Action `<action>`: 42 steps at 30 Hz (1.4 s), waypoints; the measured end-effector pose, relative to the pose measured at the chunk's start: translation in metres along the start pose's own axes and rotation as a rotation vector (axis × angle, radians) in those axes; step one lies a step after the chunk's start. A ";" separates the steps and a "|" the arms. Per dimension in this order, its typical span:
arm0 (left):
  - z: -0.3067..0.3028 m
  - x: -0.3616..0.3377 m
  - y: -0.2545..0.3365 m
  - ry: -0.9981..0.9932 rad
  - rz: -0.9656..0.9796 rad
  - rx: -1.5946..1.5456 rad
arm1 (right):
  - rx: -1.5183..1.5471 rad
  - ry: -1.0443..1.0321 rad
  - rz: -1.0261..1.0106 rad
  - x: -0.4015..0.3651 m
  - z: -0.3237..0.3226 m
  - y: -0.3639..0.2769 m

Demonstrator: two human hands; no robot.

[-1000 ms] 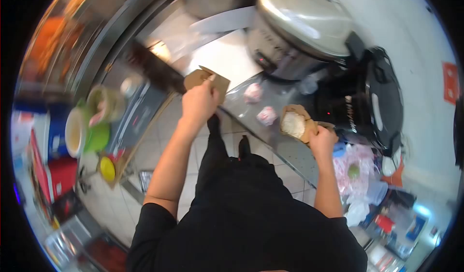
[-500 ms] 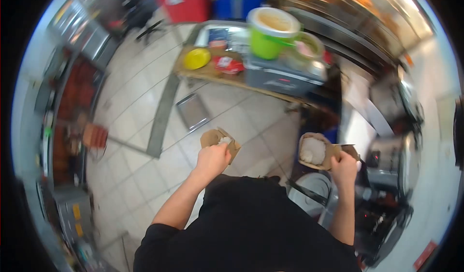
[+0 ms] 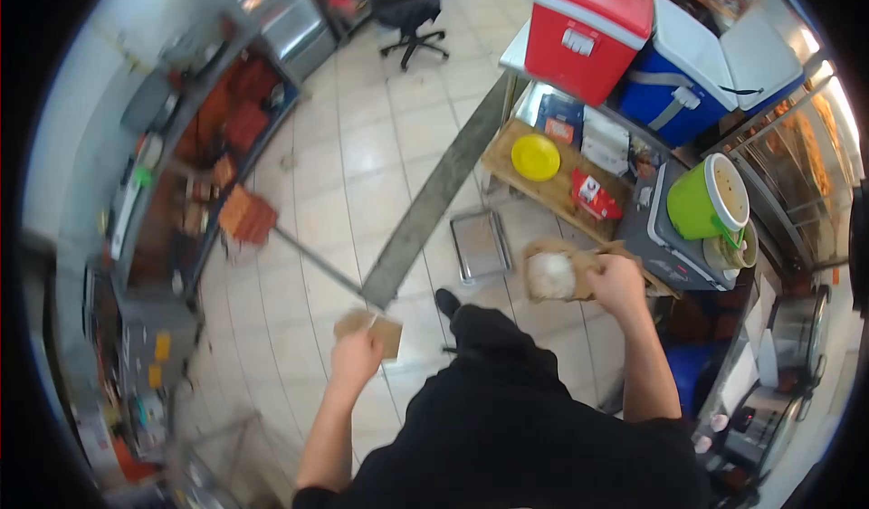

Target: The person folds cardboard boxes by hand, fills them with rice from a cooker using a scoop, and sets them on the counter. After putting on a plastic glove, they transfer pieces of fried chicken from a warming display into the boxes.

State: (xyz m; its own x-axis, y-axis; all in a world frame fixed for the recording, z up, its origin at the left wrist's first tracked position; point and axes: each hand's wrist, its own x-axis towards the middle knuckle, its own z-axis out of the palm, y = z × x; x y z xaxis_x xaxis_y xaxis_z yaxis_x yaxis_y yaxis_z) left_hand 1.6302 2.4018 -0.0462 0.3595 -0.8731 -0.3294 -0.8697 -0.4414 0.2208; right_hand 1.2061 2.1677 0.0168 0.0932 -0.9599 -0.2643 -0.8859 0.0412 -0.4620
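In the head view, my left hand (image 3: pixel 357 359) is closed on a brown cardboard takeaway box (image 3: pixel 389 333), held over the tiled floor. The hand covers most of that box, so its contents are hidden. Out to the right, my right hand (image 3: pixel 618 285) grips the lid side of a second open takeaway box (image 3: pixel 530 265). White rice (image 3: pixel 552 276) lies in its tray part, facing up. This box is slightly blurred and hangs just short of the wooden table's near edge.
A wooden table (image 3: pixel 507 158) at the right bears a yellow plate (image 3: pixel 536 157), a red packet (image 3: pixel 595 194), a grey cooler (image 3: pixel 654 228) and a green bucket (image 3: pixel 697 203). Red (image 3: pixel 579 47) and blue (image 3: pixel 674 79) coolers stand behind. A metal tray (image 3: pixel 481 247) lies on the floor; an office chair (image 3: pixel 405 11) stands beyond.
My body has turned to the left and a foot has come into view. Both hands still hold the boxes; the right one has moved away from the steel pots towards the wooden table.
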 end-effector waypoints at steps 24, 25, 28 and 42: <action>-0.269 0.701 -0.107 0.135 -0.009 -0.149 | -0.030 -0.030 -0.116 0.613 0.048 -0.476; -0.285 0.739 -0.091 0.065 0.032 -0.130 | -0.025 -0.026 -0.064 0.639 0.041 -0.482; -0.326 0.853 -0.043 0.045 0.175 -0.121 | -0.050 0.018 -0.046 0.724 0.026 -0.485; -0.389 1.287 0.265 -0.050 0.454 -0.305 | 0.023 0.069 0.163 1.108 -0.133 -0.406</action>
State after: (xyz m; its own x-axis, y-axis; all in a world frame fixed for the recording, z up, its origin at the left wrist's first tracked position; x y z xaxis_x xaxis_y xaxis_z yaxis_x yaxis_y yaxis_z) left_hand 1.9940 1.0804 -0.0543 -0.0526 -0.9821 -0.1806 -0.7935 -0.0687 0.6046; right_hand 1.6087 1.0508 0.0241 -0.0827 -0.9567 -0.2793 -0.8761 0.2033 -0.4371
